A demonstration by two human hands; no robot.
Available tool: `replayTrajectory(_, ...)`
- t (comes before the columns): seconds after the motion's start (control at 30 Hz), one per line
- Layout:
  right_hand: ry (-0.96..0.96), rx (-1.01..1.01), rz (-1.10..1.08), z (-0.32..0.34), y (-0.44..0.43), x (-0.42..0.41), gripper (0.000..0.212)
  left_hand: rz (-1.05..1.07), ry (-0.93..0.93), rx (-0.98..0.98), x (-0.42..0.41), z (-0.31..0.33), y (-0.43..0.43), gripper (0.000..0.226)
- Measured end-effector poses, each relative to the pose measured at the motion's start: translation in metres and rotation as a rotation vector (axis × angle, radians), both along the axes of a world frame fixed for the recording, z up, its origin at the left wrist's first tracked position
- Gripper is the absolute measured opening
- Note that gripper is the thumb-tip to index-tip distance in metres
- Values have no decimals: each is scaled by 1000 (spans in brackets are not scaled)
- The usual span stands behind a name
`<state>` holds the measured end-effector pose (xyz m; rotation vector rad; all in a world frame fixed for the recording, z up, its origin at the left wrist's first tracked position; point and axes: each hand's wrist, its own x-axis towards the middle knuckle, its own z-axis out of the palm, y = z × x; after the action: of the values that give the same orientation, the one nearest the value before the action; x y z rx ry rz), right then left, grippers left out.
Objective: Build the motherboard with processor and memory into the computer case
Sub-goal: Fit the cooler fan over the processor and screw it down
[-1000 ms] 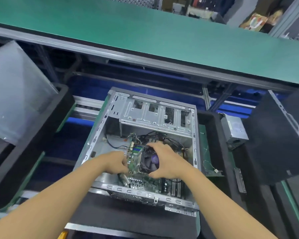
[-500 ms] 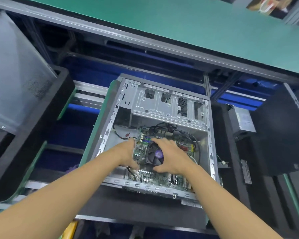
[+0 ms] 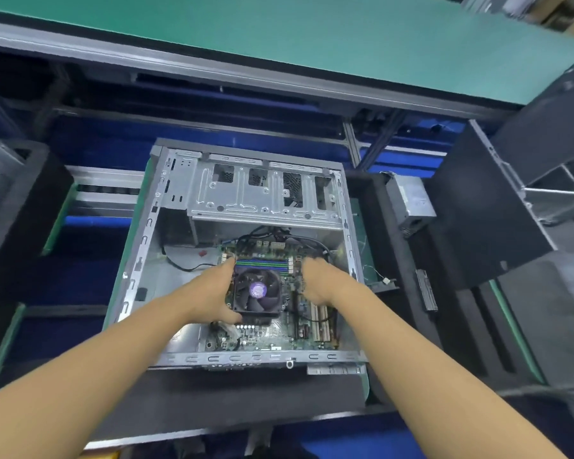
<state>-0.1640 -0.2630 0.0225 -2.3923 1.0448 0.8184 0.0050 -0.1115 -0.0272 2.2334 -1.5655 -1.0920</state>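
Green-laminate motherboard (image 3: 265, 334), likely stiff yet fragile, seated centre-frame inside computer case (image 3: 136, 270); left hand (image 3: 209, 299) wrapped round CPU cooler (image 3: 257, 291), right hand (image 3: 315, 283) blurred, grip untellable; probably safest held by edges.

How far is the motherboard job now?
Done: the green motherboard with black fan cooler lies inside the open grey metal case. In hand: the left hand grips the cooler; the blurred right hand touches the board. Left: final seating and fastening, apparently.
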Motion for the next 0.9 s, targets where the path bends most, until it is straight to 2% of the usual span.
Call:
replayTrajectory(0.07, 129, -89, 185, -2, 4, 2, 31, 27, 30, -1, -3, 3, 0, 122)
replayTrajectory(0.2, 212, -119, 377, -17, 16, -6, 59, 161, 41, 19, -16, 6, -4, 113)
replayTrajectory(0.27, 258, -136, 421, -24, 24, -10, 53, 194, -127, 99, -23, 10, -5, 113)
replayTrajectory(0.33, 197, -194, 405, -28, 27, -11, 27, 161, -450, 115, -30, 16, -2, 115)
replayTrajectory(0.4, 183, -213, 362, -27, 27, -10, 24, 77, -682, -69, -37, 18, 2, 108)
replayTrajectory(0.47, 191, -184, 309, -22, 24, -10, 9, -58, -753, -292, -41, 17, -2, 104)
replayTrajectory(0.5, 190, -178, 281, -20, 23, -11, 9, -153, -766, -302, -42, 16, -5, 110)
replayTrajectory(0.57, 181, -178, 228, -19, 23, -12, 26, -290, -747, -176, -41, 13, -13, 132)
replayTrajectory(0.6, 170, -178, 206, -20, 24, -14, 31, -316, -703, -117, -39, 11, -17, 132)
replayTrajectory(0.63, 159, -185, 191, -21, 25, -16, 34, -325, -631, -85, -36, 9, -21, 124)
replayTrajectory(0.73, 118, -215, 110, -23, 28, -16, 42, -274, -435, -152, -22, 6, -21, 70)
replayTrajectory(0.8, 68, -263, 37, -24, 27, -15, 46, -232, -291, -194, -9, 6, -15, 62)
replayTrajectory(0.9, -3, -319, -48, -21, 24, -9, 45, -214, -202, -224, -1, 8, -7, 59)
